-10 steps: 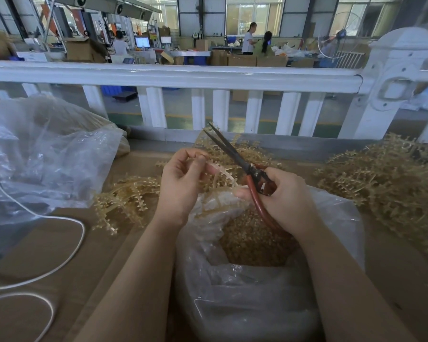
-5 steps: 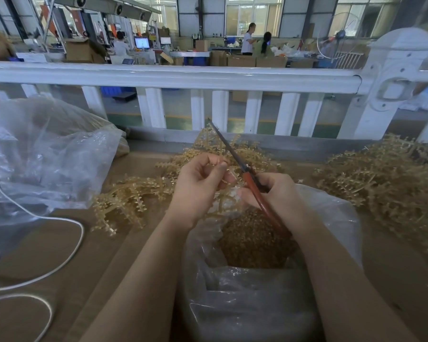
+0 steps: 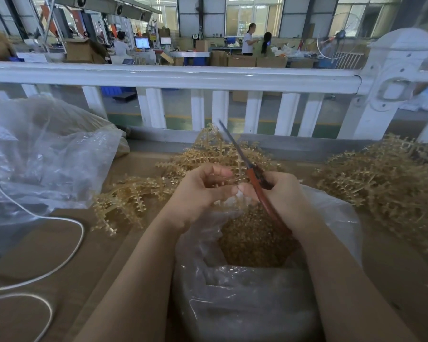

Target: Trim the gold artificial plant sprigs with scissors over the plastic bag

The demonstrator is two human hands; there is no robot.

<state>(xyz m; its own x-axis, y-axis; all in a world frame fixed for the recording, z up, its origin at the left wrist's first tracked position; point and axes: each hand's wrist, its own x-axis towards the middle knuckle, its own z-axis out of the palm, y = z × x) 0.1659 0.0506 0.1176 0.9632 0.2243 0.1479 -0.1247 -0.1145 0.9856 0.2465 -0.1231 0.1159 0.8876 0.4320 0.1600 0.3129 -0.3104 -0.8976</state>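
Above the clear plastic bag (image 3: 331, 218) of gold trimmings, the left hand (image 3: 198, 193) pinches a thin gold artificial sprig (image 3: 229, 180). The right hand (image 3: 279, 193) grips red-handled scissors (image 3: 253, 178), blades closed, pointing to 11 o'clock. Fingertips nearly touch, so nicks seem possible. The sprig's cut point is hidden.

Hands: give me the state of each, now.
Left hand: fingers curled, pinching a gold sprig.
Right hand: gripping the red-handled scissors, blades closed.
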